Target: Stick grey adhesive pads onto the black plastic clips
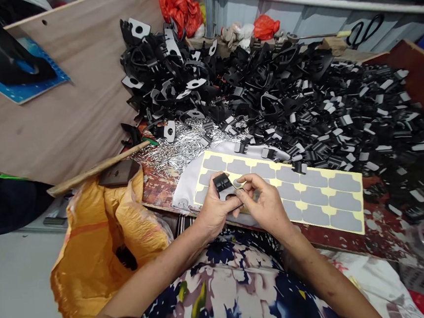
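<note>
My left hand (213, 211) is closed around a small black plastic part (223, 184), held up over the near edge of the work surface. My right hand (263, 204) pinches a small grey sticker (238, 183) against that part with thumb and forefinger. Under both hands lies a yellow backing sheet (292, 190) with rows of grey adhesive pads, several spaces near the hands peeled bare.
A big heap of black plastic parts (303, 101) covers the table behind. Silver metal pins (181, 147) lie left of the sheet. A yellow sack (103, 237) hangs open at my left. Scissors (366, 29), red bags (180, 6) and a plywood board (62, 107) stand at the back.
</note>
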Motion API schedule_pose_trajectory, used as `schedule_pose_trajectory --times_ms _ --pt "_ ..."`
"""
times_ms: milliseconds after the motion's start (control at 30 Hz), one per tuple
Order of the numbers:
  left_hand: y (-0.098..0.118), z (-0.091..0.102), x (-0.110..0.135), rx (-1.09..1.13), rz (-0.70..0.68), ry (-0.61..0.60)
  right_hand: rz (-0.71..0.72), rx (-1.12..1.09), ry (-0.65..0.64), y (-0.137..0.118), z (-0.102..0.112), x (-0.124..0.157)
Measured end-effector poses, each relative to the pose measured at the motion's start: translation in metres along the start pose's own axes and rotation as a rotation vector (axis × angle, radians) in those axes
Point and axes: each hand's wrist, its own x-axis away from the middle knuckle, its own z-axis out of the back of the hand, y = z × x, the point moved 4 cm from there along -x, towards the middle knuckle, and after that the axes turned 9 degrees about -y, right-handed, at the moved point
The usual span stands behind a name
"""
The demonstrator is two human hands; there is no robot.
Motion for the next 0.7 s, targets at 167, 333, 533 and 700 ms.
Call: schedule_pose_trajectory --times_ms 167,333,533,700 --pt "-0.001 0.003 0.004 -0.041 0.017 -0.061 -0.035 -0.357 -0.137 0.003 -0.005 -0.007" --pt "0.013 0.005 0.012 -0.044 0.199 -0.204 -0.078 -0.427 -0.228 0.002 -0.004 0.004" --pt "0.024 0.000 0.012 -0.007 0.308 -0.262 -0.059 -0.332 -0.197 0.007 0.000 0.009" --pt "0.018 -0.007 0.006 0.069 0.273 -0.141 0.005 -0.211 0.034 0.007 0.016 0.008"
